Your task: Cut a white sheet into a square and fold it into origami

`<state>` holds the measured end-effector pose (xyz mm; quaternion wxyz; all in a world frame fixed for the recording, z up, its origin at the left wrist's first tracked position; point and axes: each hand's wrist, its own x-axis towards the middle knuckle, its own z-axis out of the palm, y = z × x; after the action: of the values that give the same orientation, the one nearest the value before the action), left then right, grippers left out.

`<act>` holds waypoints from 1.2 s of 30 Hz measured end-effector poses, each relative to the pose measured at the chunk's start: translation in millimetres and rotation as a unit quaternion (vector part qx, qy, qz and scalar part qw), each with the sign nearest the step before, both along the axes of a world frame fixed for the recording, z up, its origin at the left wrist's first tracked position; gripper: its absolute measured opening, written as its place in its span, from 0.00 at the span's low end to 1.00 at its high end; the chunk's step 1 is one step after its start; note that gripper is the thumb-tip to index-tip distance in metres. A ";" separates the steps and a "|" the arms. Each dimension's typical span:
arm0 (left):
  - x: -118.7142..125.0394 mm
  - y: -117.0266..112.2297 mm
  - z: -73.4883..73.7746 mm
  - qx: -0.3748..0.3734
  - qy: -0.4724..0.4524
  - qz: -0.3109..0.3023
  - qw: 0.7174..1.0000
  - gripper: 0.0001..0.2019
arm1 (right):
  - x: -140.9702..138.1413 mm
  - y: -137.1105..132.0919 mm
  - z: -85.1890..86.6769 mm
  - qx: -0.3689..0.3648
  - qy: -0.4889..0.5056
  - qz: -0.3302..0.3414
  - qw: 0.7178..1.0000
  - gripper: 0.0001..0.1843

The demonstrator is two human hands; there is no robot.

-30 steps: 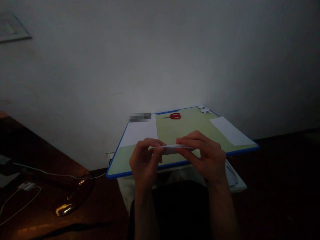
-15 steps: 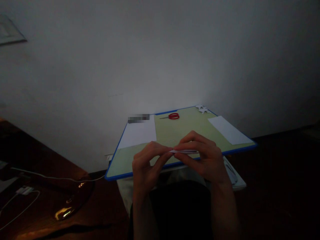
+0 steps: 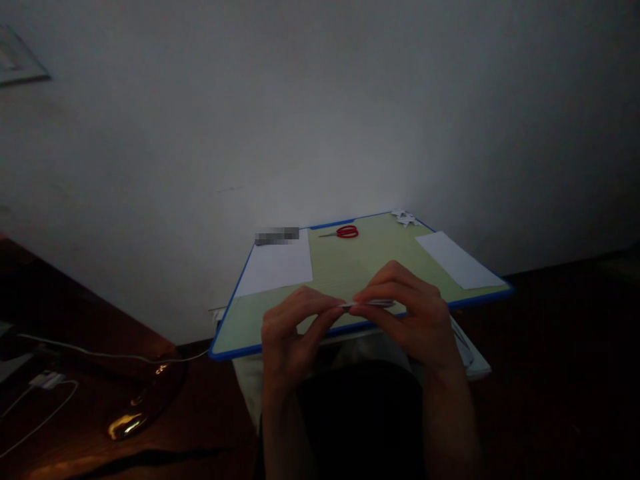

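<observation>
A small folded piece of white paper is held level above the near edge of the table, seen almost edge-on. My left hand pinches its left end between thumb and fingers. From the other side my right hand grips it, thumb below and fingers on top; these fingers hide part of the paper. Red-handled scissors lie beyond the hands, blades pointing left. White paper sheets rest on either side, one at the left and a narrower sheet at the right.
The table has a pale green top with a blue rim and stands against a wall. White paper pieces are heaped at its far right corner. A blurred-out object lies at the far left. A white cable runs at the left.
My hands have drawn slightly apart, the left a little leftward and the right a little rightward. Both still hold the folded paper. The things on the table have not moved.
</observation>
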<state>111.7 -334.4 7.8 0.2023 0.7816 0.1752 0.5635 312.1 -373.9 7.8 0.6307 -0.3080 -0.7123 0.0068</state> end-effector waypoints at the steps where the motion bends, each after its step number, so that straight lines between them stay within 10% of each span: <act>1: -1.3 0.9 -0.9 -0.005 -0.007 -0.003 1.000 0.09 | 1.8 -0.2 -0.3 0.001 0.010 0.000 1.000 0.07; 15: 5.9 19.6 -17.3 -0.084 -0.123 -0.074 0.986 0.08 | -1.5 1.4 -2.3 -0.009 0.097 0.067 0.993 0.16; 24: 21.6 2.7 2.2 0.109 -0.082 0.032 0.990 0.22 | -6.7 1.7 2.0 0.031 0.034 0.013 0.999 0.16; 36: 25.8 -1.9 0.5 0.111 -0.124 0.039 0.985 0.23 | -5.4 -3.3 0.7 0.033 0.102 0.022 0.994 0.23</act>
<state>137.5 -336.3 8.3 0.1123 0.7157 0.1160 0.6795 306.7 -377.3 8.5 0.7096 -0.2690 -0.6507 0.0287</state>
